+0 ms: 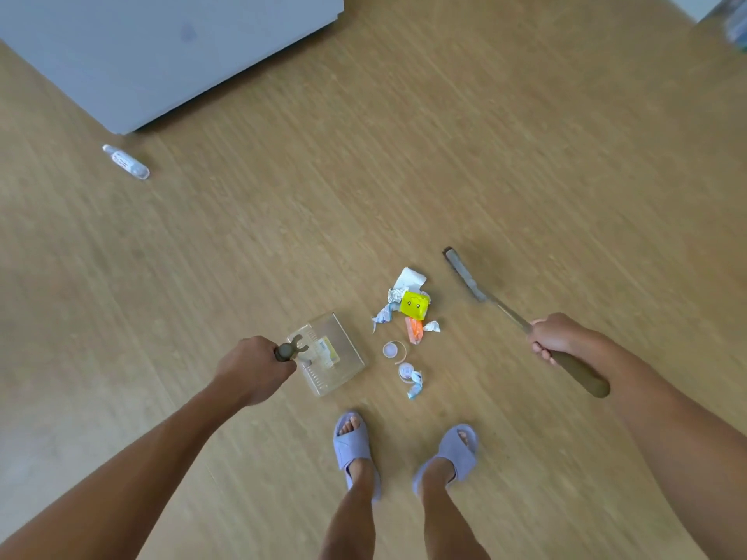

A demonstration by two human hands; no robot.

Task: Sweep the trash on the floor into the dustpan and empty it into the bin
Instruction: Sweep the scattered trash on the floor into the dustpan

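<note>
A small pile of trash lies on the wooden floor ahead of my feet: a yellow box [414,304], crumpled white paper [409,279], an orange wrapper [414,330], a round lid [391,350] and further scraps. A clear dustpan [328,359] rests on the floor just left of the pile. My left hand [254,369] grips the top of its upright handle. My right hand [556,336] grips the broom handle [582,375]; the broom head [464,275] sits to the right of the pile, apart from it.
A small clear bottle [126,162] lies on the floor far left, near a white cabinet [161,54] at the back. My feet in lilac slippers [353,446] stand just behind the trash. Something colourful shows at the top right corner.
</note>
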